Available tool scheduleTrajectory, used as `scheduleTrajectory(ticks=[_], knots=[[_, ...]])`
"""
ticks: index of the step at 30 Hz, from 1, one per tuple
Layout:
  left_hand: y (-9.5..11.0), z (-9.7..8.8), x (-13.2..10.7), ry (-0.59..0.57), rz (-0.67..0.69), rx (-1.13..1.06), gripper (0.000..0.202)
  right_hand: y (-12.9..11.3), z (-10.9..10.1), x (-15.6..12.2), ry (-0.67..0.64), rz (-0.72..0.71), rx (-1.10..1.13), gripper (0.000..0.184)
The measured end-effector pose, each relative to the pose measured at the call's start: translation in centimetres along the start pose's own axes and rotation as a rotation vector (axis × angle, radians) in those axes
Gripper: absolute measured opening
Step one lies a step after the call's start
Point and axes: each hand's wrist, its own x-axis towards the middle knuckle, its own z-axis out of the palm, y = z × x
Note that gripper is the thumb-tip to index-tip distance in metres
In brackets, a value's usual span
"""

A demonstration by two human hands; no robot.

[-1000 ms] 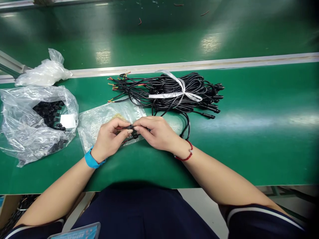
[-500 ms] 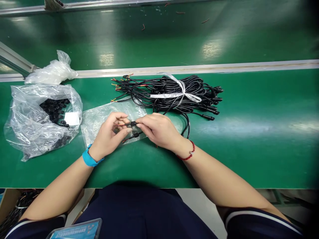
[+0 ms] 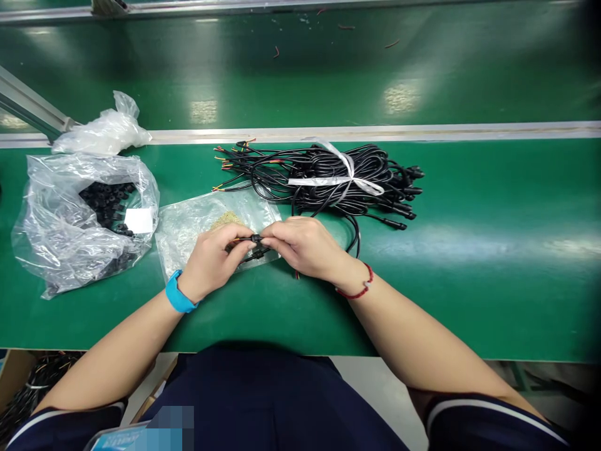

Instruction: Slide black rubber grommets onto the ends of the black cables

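Note:
My left hand (image 3: 213, 260) and my right hand (image 3: 305, 246) meet over the green bench, fingers pinched together. Between the fingertips sits a small black part (image 3: 255, 238) on the end of a black cable with red and orange wire ends. My right hand holds the cable; my left pinches the wire end by the part. A second black part (image 3: 258, 254) lies just below. Under my hands lies a flat clear bag (image 3: 188, 225) with small brass-coloured pieces. The cable runs back to a tied bundle of black cables (image 3: 328, 178).
A clear bag of black parts (image 3: 101, 203) lies at the left, with a crumpled plastic bag (image 3: 101, 131) behind it. A metal rail (image 3: 469, 131) crosses the bench behind the bundle. A metal bar (image 3: 28, 106) slants in at far left. The bench's front edge is near my body.
My hands stayed together on the cable end, the left fingers closing further onto the wire. The view shifted slightly, so everything sits a little lower and to the right.

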Motion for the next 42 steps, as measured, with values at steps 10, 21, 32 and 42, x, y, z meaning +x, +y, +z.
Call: scheduleTrajectory(ticks=[10,21,32,42], knots=[[0.0,1.1,-0.1,-0.043,0.154,0.144,0.011,0.0,-1.3,0.2,-0.169,0.034,0.154,0.021],[0.1,1.0,-2.0,-0.42,0.329,0.284,0.019,-2.2,-0.1,2.8,0.036,0.058,-0.525,0.031],[-4.3,-9.7,0.0,0.363,-0.151,0.285,0.015,-2.0,1.9,4.8,0.098,0.127,-0.572,0.026],[-10.5,-12.4,-0.2,0.266,-0.606,0.75,0.027,-1.3,1.8,1.4,0.014,-0.129,-0.304,0.027]])
